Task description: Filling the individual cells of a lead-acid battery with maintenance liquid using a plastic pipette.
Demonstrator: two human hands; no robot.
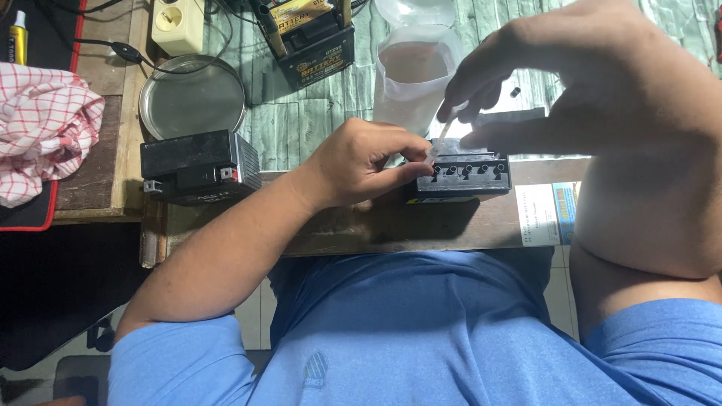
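Bench: wooden top with green plank-pattern sheet further back.

Right hand, biggest in view, raised over the small black battery at the near bench edge. Fingers pinched shut on a thin clear tube/dropper, tip angled down at the battery's left-end filler hole. Blurred, exact finger contact hard to tell.

Left hand resting on bench left of same battery, fingers curled, thumb and fingertips closed on its left end, also touching the tube's lower end. No open gap visible.

Battery top: row of round filler ports, uncovered, facing up.

Around it:
- Clear plastic bag/pouch of pale liquid, standing just behind the battery, partly hidden by right hand.
- Second black battery toward left bench edge, well apart from the left hand.
- Round metal dish just behind that second battery, touching or nearly so.
- Third battery, black with yellow label, at far edge, centre.
- Beige power strip at far left corner, black cable running past the dish.
- Red-white checked cloth off left edge.
- Paper leaflet at near edge, right of the worked battery, partly under right forearm.

Obstruction: right hand and forearm covering bench's right side.
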